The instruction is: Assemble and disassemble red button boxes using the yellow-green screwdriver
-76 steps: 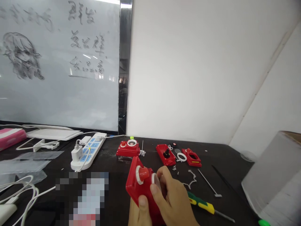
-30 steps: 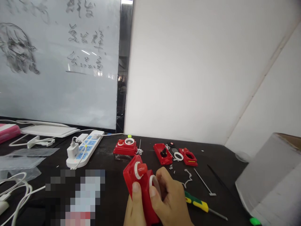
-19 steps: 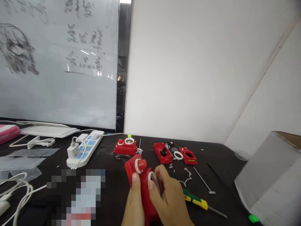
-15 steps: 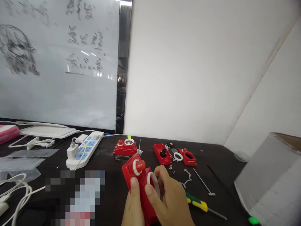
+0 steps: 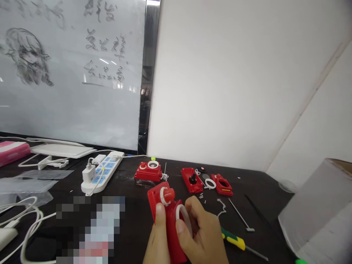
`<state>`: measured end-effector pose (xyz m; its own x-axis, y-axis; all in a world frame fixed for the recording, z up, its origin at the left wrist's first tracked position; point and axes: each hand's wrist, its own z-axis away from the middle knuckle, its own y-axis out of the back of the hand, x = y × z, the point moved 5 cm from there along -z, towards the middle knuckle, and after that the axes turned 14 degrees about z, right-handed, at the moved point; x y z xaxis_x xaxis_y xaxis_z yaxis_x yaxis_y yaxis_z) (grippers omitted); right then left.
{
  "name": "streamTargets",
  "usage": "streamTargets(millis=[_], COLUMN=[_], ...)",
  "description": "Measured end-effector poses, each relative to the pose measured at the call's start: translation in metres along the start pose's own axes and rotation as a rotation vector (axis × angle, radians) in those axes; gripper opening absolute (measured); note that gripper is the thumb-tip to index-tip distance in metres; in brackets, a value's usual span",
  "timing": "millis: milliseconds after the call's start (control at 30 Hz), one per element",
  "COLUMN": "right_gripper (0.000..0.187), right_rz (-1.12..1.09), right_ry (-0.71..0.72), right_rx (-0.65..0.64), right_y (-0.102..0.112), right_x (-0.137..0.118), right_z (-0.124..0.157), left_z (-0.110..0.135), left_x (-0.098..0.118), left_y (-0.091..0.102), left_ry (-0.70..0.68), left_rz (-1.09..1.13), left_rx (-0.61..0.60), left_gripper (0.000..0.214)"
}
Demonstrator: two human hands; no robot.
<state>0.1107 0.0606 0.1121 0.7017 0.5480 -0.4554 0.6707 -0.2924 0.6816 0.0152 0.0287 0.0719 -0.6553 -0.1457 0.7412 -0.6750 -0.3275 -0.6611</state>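
Note:
A red plastic box (image 5: 173, 234) with a red dome lamp (image 5: 168, 194) in a white collar is tilted up near the bottom centre. My left hand (image 5: 157, 238) is closed around its left side, the thumb lying on the face below the lamp. On the box's right part sits a white ring (image 5: 180, 209), and my right hand (image 5: 205, 236) pinches it between thumb and curled fingers. The far side of the box and several fingertips are hidden.
Behind stand a similar red box (image 5: 148, 171), an opened red housing (image 5: 189, 179) and a red cover (image 5: 222, 184) beside a loose white ring (image 5: 210, 183). A green-yellow screwdriver (image 5: 233, 240) lies right. A power strip (image 5: 102, 174) is left; a white bin-like container (image 5: 316, 212) stands right.
The view has shifted slightly, so the scene sits a little further right. Both hands keep their hold on the box and ring, with hardly any change in grip.

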Motion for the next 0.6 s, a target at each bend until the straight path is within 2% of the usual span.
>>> streamTargets(millis=[233,433,600], right_gripper=[0.026,0.030,0.029], right_rz=[0.034,0.098,0.148], right_ry=[0.004,0.021,0.038], right_rx=[-0.019,-0.007,0.015], right_y=[0.005,0.007,0.004], right_x=[-0.002,-0.001,0.001], right_z=[-0.002,-0.003,-0.001], left_z=[-0.005,-0.010,-0.014], left_x=[0.006,0.006,0.002], left_y=[-0.008,-0.007,-0.005], left_ry=[0.038,0.055,0.192], left_rz=[0.027,0.063,0.112], left_rx=[-0.012,-0.008,-0.023], left_gripper=[0.047,0.045,0.048])
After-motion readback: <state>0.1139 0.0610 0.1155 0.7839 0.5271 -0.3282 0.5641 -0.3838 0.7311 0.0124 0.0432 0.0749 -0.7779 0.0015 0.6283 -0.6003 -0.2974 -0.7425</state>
